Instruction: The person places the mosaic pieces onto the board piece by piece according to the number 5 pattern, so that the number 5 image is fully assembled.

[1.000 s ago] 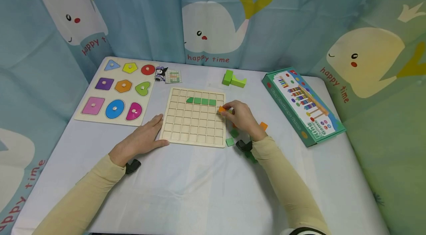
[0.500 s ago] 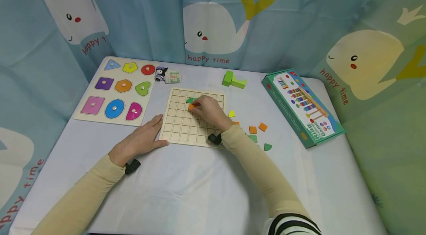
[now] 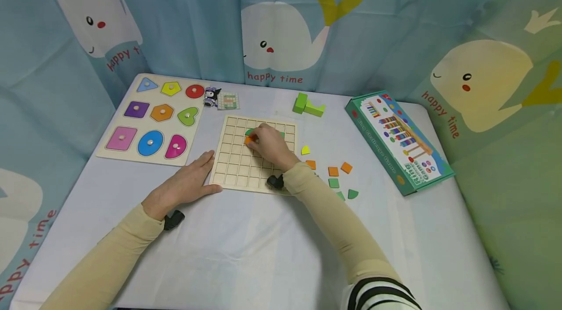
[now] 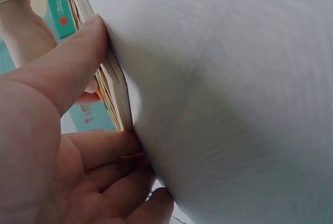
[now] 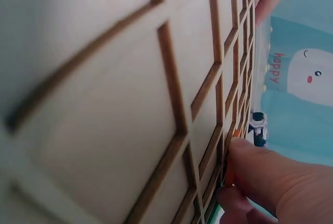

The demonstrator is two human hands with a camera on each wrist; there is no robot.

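A wooden grid board lies mid-table in the head view, with a row of green tiles in an upper row, partly hidden by the right hand. My right hand is over the board and pinches an orange square tile between thumb and fingers, just below the row's left end. In the right wrist view that orange tile meets the grid cells. My left hand rests at the board's left side, fingers extended along the edge and thumb at the near left corner.
Loose orange tiles, green tiles and a yellow tile lie right of the board. A shape puzzle is at left, a pattern card and green blocks behind, a game box at right.
My right hand has carried the orange tile from the board's right edge leftward to below the green row's left end, then slightly further left. My left hand has stayed in place.
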